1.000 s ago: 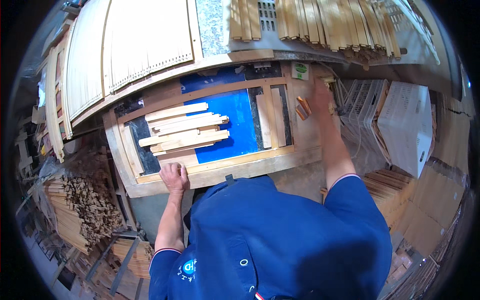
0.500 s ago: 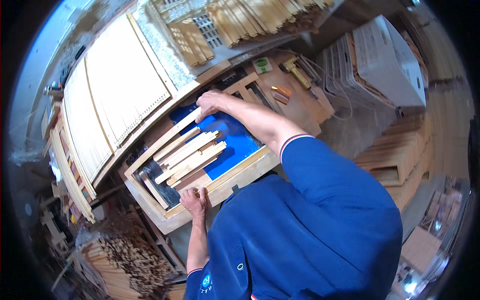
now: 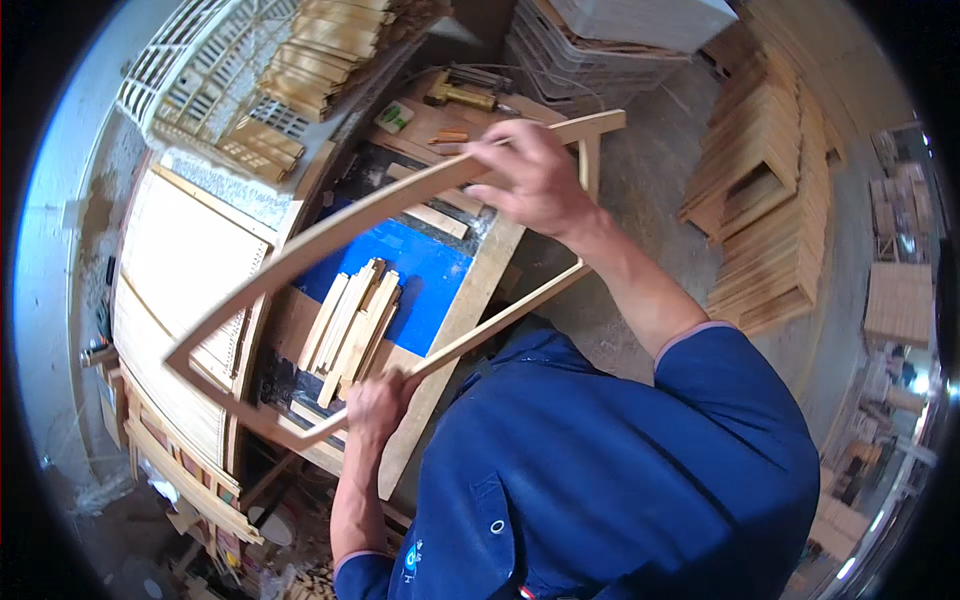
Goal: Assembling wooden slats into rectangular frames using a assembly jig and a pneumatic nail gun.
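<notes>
Lifted since earlier: pale wooden frame (image 3: 330, 240) | right hand (image 3: 530, 180) fingers clasp top rail | left hand (image 3: 375, 400) fingers clasp bottom rail

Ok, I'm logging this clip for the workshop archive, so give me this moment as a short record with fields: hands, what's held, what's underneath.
left hand: grips the near rail of the wooden frame
right hand: grips the far rail
frame: light wood, empty, lifted and tilted above the bench
below: loose wooden slats on a blue pad
bench: wooden jig table
around: stacks of wood pieces to the right
</notes>
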`<action>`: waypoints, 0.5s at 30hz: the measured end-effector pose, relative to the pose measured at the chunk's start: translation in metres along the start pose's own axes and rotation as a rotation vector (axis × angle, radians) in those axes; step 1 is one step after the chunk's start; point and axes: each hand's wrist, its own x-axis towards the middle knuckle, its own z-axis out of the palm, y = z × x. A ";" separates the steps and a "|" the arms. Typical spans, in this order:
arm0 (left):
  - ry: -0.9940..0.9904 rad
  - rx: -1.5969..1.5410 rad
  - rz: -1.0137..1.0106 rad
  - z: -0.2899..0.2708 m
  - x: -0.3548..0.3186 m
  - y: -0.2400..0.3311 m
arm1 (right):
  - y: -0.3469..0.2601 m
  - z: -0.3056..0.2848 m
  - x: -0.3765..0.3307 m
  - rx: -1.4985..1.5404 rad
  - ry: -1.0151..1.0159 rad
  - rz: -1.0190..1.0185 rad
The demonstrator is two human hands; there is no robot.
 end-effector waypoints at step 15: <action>-0.268 0.185 0.569 0.159 0.228 0.279 | 0.018 -0.015 -0.124 0.756 0.310 1.095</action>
